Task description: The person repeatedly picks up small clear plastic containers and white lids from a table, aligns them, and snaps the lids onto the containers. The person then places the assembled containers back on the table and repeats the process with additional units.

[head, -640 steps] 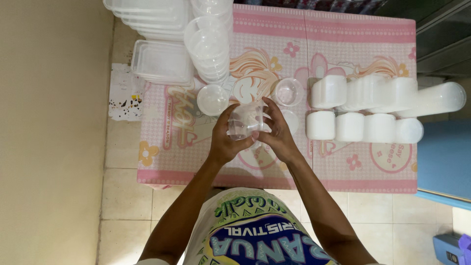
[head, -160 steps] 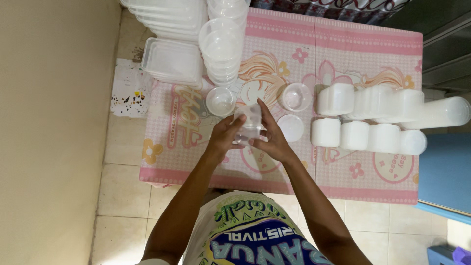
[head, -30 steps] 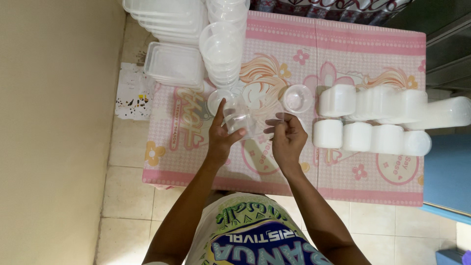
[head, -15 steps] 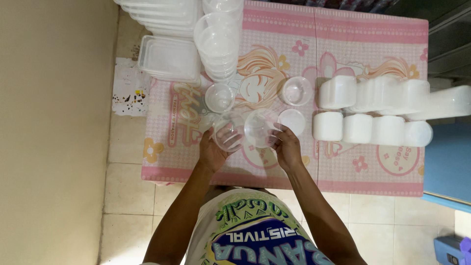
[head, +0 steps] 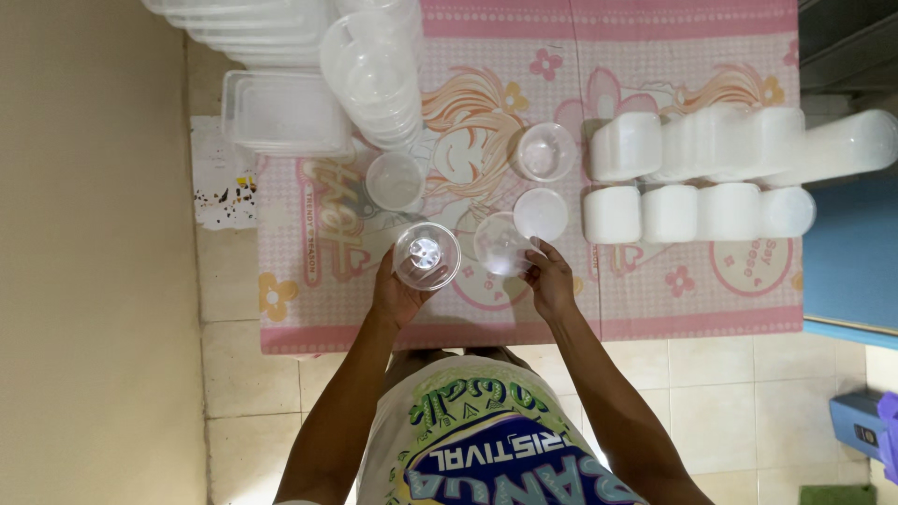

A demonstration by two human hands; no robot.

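Note:
My left hand (head: pixel 398 292) holds a clear plastic cup (head: pixel 427 255) from below, its open mouth facing up at me. My right hand (head: pixel 549 281) grips a second clear cup (head: pixel 500 245) by its rim, close beside the first. Both cups hover just above the pink patterned tablecloth (head: pixel 655 290) near the table's front edge. A round white lid (head: pixel 541 214) lies just beyond my right hand. Two more clear cups stand apart on the cloth, one at the left (head: pixel 394 180) and one at the right (head: pixel 546 151).
A tall stack of clear cups (head: pixel 374 70) lies at the back, beside stacked clear rectangular boxes (head: pixel 285 112). Rows of white foam cup stacks (head: pixel 711 178) fill the right side. Beige tiled floor (head: pixel 103 281) runs along the left; a blue surface (head: pixel 856 271) is at right.
The two cups have come apart: the left hand now holds one upright on its own, and the right hand has drawn the other a little to the right.

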